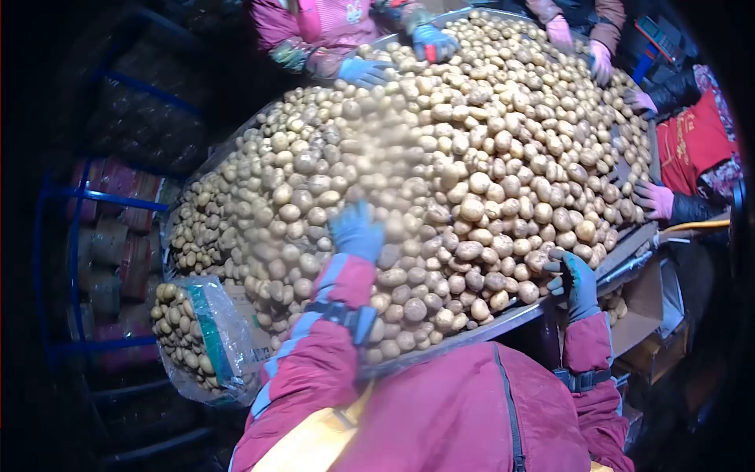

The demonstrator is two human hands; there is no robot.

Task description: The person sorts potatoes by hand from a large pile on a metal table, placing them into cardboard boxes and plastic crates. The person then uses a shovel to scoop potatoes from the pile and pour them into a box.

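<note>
A large heap of potatoes [503,141] covers the metal-rimmed table [440,344] in front of me. My left hand [355,230], in a blue glove, reaches over the near middle of the heap. Its fingers are stretched out and touch or hover just over the potatoes; blur hides which. At the near right edge of the table is my right hand [578,282], in a blue-and-teal glove. Its fingers are bent but apart, beside the outermost potatoes, and I see nothing held in them.
Opposite, a co-worker's blue-gloved hands [366,72] rest at the heap. Pink-gloved hands [600,61] of others are at the far and right edges. A plastic-lined box of potatoes [185,334] stands at the left, near a blue rack [118,198]. Cardboard boxes [637,311] sit right.
</note>
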